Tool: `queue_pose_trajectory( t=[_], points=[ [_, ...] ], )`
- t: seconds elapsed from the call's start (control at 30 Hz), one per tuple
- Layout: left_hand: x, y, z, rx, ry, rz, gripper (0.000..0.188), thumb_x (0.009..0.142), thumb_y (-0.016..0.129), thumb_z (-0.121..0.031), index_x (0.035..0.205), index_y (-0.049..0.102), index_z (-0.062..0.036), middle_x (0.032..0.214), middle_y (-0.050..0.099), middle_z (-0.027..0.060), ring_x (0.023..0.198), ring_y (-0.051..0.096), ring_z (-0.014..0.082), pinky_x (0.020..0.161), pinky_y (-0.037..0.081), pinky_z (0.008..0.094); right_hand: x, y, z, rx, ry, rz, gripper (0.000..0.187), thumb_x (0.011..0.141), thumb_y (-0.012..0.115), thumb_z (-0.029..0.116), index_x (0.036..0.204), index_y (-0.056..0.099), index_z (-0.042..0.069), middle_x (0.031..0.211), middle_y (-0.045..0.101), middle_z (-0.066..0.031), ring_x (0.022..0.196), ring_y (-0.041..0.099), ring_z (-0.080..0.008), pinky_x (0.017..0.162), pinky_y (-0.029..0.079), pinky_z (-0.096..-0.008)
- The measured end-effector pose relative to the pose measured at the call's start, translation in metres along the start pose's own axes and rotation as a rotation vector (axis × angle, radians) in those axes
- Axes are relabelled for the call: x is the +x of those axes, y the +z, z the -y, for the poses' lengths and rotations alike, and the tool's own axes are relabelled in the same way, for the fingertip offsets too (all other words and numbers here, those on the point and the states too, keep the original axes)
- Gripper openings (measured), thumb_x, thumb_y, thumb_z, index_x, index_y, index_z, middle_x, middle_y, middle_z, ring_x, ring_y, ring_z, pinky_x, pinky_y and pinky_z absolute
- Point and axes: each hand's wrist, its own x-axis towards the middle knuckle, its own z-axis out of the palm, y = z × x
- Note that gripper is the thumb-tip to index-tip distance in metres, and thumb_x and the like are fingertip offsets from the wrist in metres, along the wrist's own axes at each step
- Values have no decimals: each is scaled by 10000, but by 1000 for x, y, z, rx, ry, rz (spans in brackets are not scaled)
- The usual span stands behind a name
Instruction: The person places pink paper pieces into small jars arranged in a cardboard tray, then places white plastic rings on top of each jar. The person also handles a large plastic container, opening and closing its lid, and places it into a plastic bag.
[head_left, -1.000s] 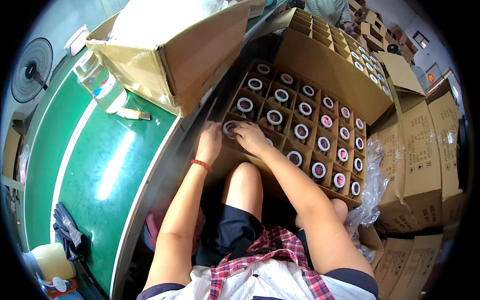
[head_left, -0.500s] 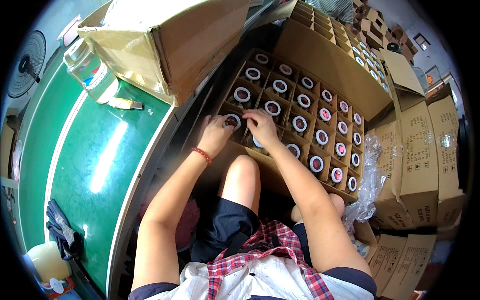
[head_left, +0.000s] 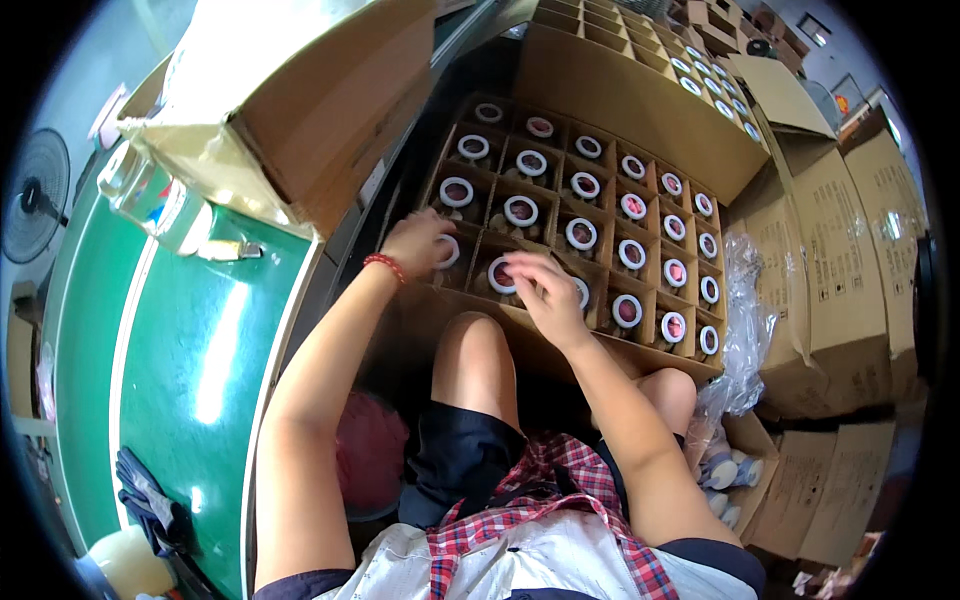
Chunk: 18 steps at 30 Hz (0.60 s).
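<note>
My left hand (head_left: 418, 243), a red beaded bracelet (head_left: 386, 265) at its wrist, is at the near left corner of a divided carton (head_left: 470, 300). Its blurred fingers curl beside a white-rimmed jar lid (head_left: 449, 252) and cover part of it; whether they grip it is unclear. Over the near row is my right hand (head_left: 548, 300), open, with fingers apart and nothing visibly held. Its fingertips are close to another jar's white-rimmed lid (head_left: 503, 275). Upright jars with white-rimmed lids, dark or pink in the middle, fill cardboard cells, among them a jar (head_left: 521, 211) farther back.
A green table (head_left: 190, 400) on the left bears a large box (head_left: 330, 130), a clear plastic jar (head_left: 165, 205) and dark gloves (head_left: 150, 500). Behind stands another divided carton (head_left: 640, 85). Clear plastic wrap (head_left: 742, 330) and stacked cartons (head_left: 840, 270) are at the right.
My right hand has moved nearer to me, away from the left hand, and its fingers have spread. The left hand has shifted leftward off the lid's middle. The whole view has shifted slightly.
</note>
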Motion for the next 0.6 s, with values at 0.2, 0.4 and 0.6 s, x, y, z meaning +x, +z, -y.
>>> queue_pose_trajectory(
  t=[0.2, 0.4, 0.6],
  points=[
    [71, 1, 17, -252, -523, -151, 254, 844, 589, -228, 936, 667, -4, 920, 643, 247, 923, 621, 373, 804, 495, 450, -89, -100, 26, -96, 208, -163, 93, 828, 580, -39, 897, 641, -24, 981, 667, -111, 897, 644, -202, 788, 503, -286],
    [110, 16, 33, 12, -613, -15, 182, 802, 623, -92, 934, 677, 20, 907, 661, 237, 862, 662, 359, 738, 544, 426, -177, -193, 63, -151, 438, -416, 116, 840, 542, -63, 914, 629, -47, 965, 656, -122, 840, 638, -177, 775, 501, -276],
    [128, 14, 63, 208, -488, 139, 230, 740, 693, -145, 908, 682, 11, 950, 645, 246, 948, 629, 359, 799, 506, 430, -275, -228, 84, -128, 741, -661, 127, 884, 527, -23, 961, 627, -36, 950, 653, -73, 820, 620, -123, 731, 491, -228]
  ],
)
